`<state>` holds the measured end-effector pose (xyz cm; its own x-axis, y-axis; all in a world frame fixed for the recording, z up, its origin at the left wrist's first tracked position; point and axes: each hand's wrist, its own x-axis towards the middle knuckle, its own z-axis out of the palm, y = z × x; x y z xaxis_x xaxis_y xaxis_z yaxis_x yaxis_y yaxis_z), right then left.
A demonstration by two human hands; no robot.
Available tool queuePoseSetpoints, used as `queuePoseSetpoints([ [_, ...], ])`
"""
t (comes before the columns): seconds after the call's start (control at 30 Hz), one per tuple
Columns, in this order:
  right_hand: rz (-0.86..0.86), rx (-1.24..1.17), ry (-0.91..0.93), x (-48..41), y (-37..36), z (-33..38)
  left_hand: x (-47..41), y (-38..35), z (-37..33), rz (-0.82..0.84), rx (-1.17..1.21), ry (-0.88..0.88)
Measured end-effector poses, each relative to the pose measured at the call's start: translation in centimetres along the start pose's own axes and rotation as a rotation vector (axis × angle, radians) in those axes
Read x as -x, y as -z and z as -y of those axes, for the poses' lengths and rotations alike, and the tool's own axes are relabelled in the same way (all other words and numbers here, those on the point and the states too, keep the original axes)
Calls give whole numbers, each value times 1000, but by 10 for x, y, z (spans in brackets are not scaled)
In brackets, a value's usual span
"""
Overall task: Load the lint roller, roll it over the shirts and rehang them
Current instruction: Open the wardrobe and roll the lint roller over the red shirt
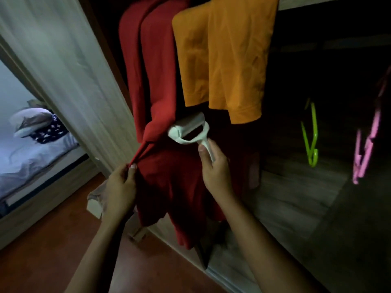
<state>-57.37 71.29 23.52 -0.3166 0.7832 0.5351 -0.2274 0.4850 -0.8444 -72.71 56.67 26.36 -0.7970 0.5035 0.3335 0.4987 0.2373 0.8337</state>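
Observation:
A red shirt (156, 85) hangs in the open wardrobe, with an orange shirt (224, 58) hanging to its right. My left hand (121, 185) pinches the red shirt's left edge and pulls the cloth taut. My right hand (214, 168) grips the handle of a white lint roller (188, 129). The roller's head lies against the red shirt, just below the orange shirt's hem.
A green hanger (311, 134) and a pink hanger (368, 142) hang in the dark right part of the wardrobe. The wardrobe door (63, 66) stands at the left. A bed with pillows (36, 132) lies beyond it. A pale box (96, 204) sits on the wooden floor.

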Motion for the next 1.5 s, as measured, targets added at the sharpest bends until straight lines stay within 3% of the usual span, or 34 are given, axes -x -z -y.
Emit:
queuePoseSetpoints([
  [0.17, 61, 78, -67, 34, -12, -41, 2, -15, 16, 76, 74, 41],
  [0.33, 151, 256, -369, 118, -15, -107, 9, -30, 29, 166, 96, 54],
  [0.43, 183, 245, -510, 142, -16, -118, 16, -35, 29, 219, 112, 42],
  [0.67, -48, 218, -277, 75, -3, -56, 19, -54, 38, 256, 172, 5],
  [0.83, -88, 194, -120, 38, 8, -2, 30, -75, 45, 334, 201, -29],
  [0.93, -112, 257, -175, 54, 13, -18, 37, -87, 48, 380, 237, -50],
  [1.13, -27, 403, -479, 125, 28, -70, 50, -101, 62, 456, 198, -56],
  [1.37, -3, 557, -542, 166, 60, -69, 61, -108, 69, 484, 173, -73],
  [1.5, -134, 539, -554, 183, 77, -49, 87, -106, 44, 433, 260, -110],
])
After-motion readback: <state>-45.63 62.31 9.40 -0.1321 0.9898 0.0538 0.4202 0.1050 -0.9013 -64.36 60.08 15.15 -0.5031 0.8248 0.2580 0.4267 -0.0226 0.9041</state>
